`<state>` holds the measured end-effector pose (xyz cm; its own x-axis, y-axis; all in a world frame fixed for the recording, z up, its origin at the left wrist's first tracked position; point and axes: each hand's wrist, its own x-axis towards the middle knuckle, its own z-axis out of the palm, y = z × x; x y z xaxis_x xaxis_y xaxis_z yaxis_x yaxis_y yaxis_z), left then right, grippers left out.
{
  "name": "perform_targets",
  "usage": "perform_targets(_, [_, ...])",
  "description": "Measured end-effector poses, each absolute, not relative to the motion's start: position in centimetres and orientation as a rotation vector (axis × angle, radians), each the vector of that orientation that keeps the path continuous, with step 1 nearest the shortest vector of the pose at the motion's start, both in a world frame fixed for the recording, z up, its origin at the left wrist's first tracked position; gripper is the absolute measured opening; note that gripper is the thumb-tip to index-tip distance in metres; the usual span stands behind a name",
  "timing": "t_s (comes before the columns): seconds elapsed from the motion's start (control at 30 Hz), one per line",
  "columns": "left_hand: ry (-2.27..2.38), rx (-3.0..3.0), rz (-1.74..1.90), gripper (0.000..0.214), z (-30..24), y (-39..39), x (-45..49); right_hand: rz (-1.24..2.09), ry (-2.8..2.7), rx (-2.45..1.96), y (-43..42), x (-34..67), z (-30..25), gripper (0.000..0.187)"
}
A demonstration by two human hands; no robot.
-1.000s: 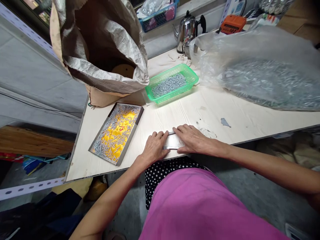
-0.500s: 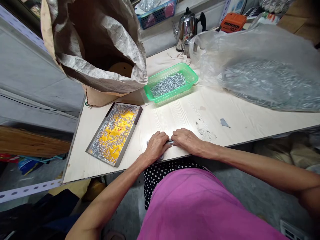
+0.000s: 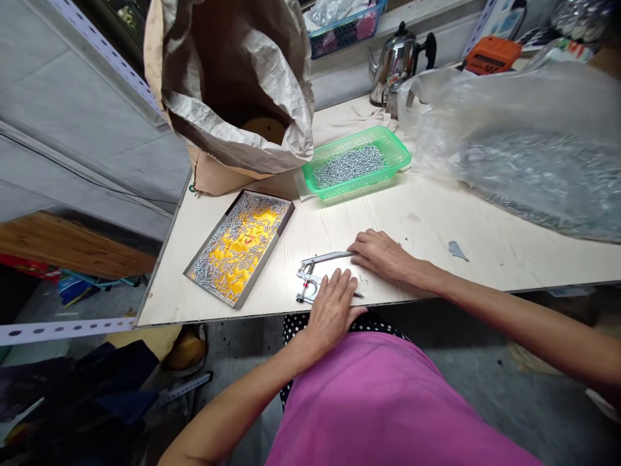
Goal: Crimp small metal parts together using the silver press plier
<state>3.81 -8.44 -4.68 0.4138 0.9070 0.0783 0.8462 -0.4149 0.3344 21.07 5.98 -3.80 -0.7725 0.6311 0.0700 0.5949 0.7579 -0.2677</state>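
A metal hand tool (image 3: 330,257) with two long handles, a spring and a small red part lies on the table near its front edge, its handles spread apart. My left hand (image 3: 332,301) rests over its lower handle with the fingers stretched out. My right hand (image 3: 381,252) has its bent fingers on the end of the upper handle. To the left lies a shallow tray (image 3: 266,259) with many small metal pins over a yellow printed bottom. Behind the tool, a green plastic basket (image 3: 359,189) holds more of these pins (image 3: 349,165).
A large open paper sack (image 3: 233,152) stands at the back left. On the right lies a clear plastic bag (image 3: 538,175) full of metal pieces. A steel kettle (image 3: 398,58) and an orange case (image 3: 493,54) are along the wall. The table's front edge (image 3: 412,299) runs before my body.
The tool, earlier mostly covered by both hands, now shows with its handles apart. My left hand has moved nearer my body and flattened; my right hand is farther from the spring end. The view has shifted.
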Motion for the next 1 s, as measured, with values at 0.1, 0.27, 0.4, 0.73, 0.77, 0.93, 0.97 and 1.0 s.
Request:
perform_targets(0.1, [1.517, 2.386, 0.393, 0.052, -4.8, -8.8, 4.1, 0.285, -2.781, -0.985, 8.0, 19.9, -4.3, 0.017])
perform_targets(0.27, [1.53, 2.323, 0.451, 0.056, -4.5, -8.2, 4.0, 0.189, -2.84, -0.983, 8.5, 16.4, -2.0, 0.014])
perform_targets(0.4, [1.525, 2.241, 0.427, 0.059, -4.8, -8.4, 3.9, 0.259, -2.991, -0.364, 4.8, 12.3, -0.3, 0.009])
perform_targets(0.73, [1.225, 2.667, 0.872, 0.016, 1.5, -12.1, -1.2, 0.259, -3.158, 0.095, 3.5, 9.4, -0.7, 0.009])
perform_targets(0.77, [1.396, 2.654, 0.892, 0.017, 2.1, -11.4, -2.9, 0.272, -3.157, 0.095, 3.6, 9.5, -0.8, 0.01])
perform_targets(0.93, [2.253, 2.297, 0.457, 0.024, 1.8, -5.5, -12.1, 0.143, -3.117, 0.056, 2.6, 8.8, -1.4, 0.012])
perform_targets(0.97, [2.289, 2.263, 0.365, 0.023, 1.3, -4.4, -13.4, 0.126, -3.106, 0.065, 2.3, 8.5, -1.6, 0.012])
perform_targets(1.0, [2.3, 2.243, 0.276, 0.023, 0.8, -3.5, -14.5, 0.116, -3.094, 0.088, 2.1, 8.1, -1.7, 0.011])
